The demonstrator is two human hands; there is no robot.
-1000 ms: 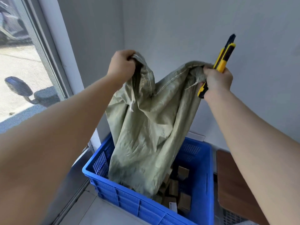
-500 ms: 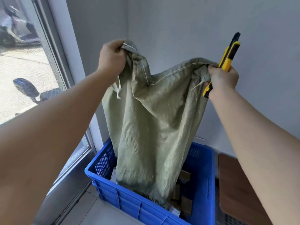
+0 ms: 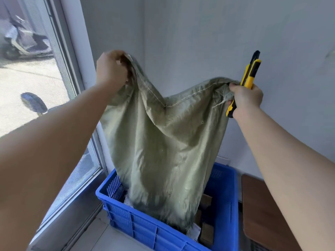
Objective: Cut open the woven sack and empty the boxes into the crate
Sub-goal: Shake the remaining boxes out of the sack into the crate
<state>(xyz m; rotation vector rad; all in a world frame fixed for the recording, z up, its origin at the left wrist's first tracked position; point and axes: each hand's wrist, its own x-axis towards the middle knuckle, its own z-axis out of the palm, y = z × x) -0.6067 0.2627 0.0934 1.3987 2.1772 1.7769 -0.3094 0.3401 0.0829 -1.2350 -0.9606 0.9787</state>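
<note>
A limp green woven sack (image 3: pixel 163 151) hangs upside down over a blue plastic crate (image 3: pixel 154 230), its frayed lower end dipping inside the crate. My left hand (image 3: pixel 110 69) grips one stitched top corner, held high. My right hand (image 3: pixel 246 96) pinches the other corner, lower, and also holds a yellow and black utility knife (image 3: pixel 251 73) that points up. Brown cardboard boxes (image 3: pixel 205 230) lie in the crate beside and under the sack; most are hidden by the cloth.
The crate stands in a room corner, with grey walls behind and a tall window (image 3: pixel 32 87) on the left. A brown wooden board (image 3: pixel 262 214) lies to the crate's right. Pale floor tiles (image 3: pixel 101 238) show in front.
Both hands have lifted the sack higher, so its lower end has risen in the crate. The left corner is now raised above the right one.
</note>
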